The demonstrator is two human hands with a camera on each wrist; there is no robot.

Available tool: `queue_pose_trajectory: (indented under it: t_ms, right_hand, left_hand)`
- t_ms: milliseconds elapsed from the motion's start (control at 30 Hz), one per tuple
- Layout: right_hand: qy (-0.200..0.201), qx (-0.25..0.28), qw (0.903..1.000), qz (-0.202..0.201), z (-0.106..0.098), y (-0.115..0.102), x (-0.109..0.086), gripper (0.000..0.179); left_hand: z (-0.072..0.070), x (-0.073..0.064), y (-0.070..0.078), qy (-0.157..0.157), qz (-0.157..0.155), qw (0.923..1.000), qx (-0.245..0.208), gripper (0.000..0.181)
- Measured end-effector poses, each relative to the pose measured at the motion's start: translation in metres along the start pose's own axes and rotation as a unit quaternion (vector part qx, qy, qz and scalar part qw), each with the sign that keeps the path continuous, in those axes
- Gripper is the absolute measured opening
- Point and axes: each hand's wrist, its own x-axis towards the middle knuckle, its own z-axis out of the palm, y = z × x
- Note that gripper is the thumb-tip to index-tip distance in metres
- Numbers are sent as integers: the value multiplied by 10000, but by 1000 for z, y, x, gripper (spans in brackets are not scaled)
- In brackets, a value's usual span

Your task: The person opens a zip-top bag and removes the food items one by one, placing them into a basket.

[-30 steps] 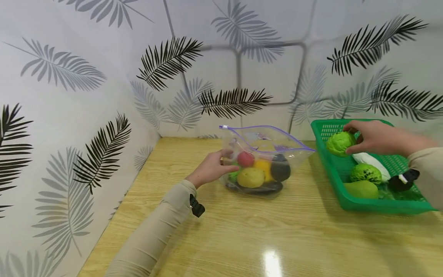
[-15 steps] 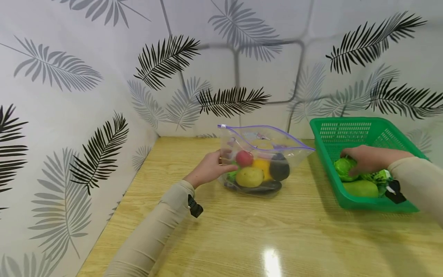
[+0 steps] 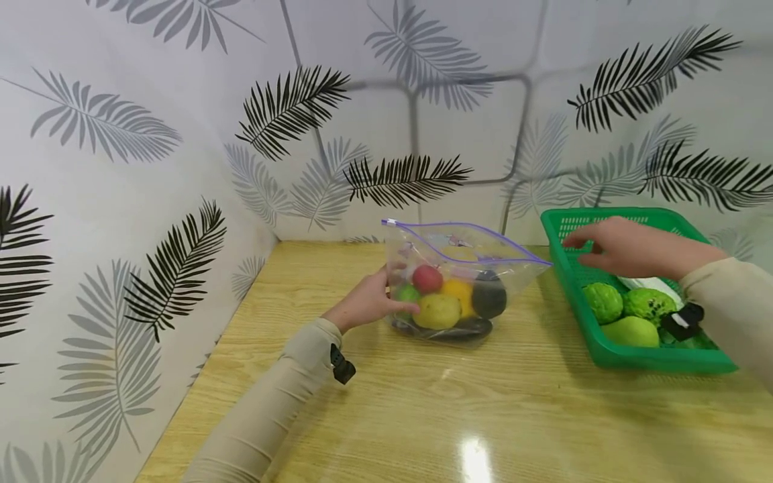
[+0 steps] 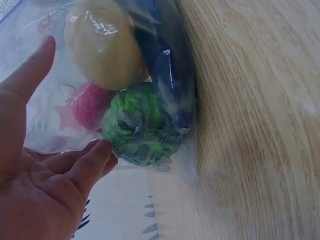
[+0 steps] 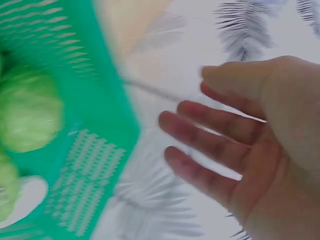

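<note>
"From the head view, where did the clear bag (image 3: 522,278) sit?"

"Near the far edge of the table (image 3: 374,416), its long axis running left to right, its purple-edged mouth gaping upward. The left hand (image 3: 367,302) held its left side, thumb in front. The right hand (image 3: 634,248) was over the far part of the basket (image 3: 664,363), holding nothing."

"Which way did things lie from those right fingers?"

"They pointed left. The bag lay that way, past the basket's left rim, though the left hand was nearer to it. A round green vegetable (image 3: 602,303) lay toward the near side, against the left wall; a long yellow-green fruit (image 3: 631,333) filled the near left corner."

"And the left wrist view?"

"Thumb and fingers stood either side of the bag's end, fingertips beside a lumpy green thing (image 4: 142,125) inside. A long dark thing (image 4: 167,75) ran along the bag's bottom."

"The right wrist view?"

"Fingers loosely apart, just beside the basket's slotted wall; the green produce inside was clear of the fingertips."
</note>
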Motion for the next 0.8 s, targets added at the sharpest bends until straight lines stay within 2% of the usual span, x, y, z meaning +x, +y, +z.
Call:
queue_pose_trajectory:
  t_ms: [167,300,500,800]
  right_hand:
    - [889,-133,9952,-386,-32,-43,7,26]
    - [934,-50,9922,-826,-43,-77,18,24]
    - [333,-47,9920,-1218,-37,-116,48,25]
    - [-1018,-412,9867,-1203,-10,-128,96,39]
  left_hand:
    - [0,-1,2,-70,-47,9998,173,99]
    - [1,-1,4,-71,-23,9996,265,95]
    - [0,2,1,-22,34,9994,354,91]
    - [2,3,0,-60,179,9991,375,87]
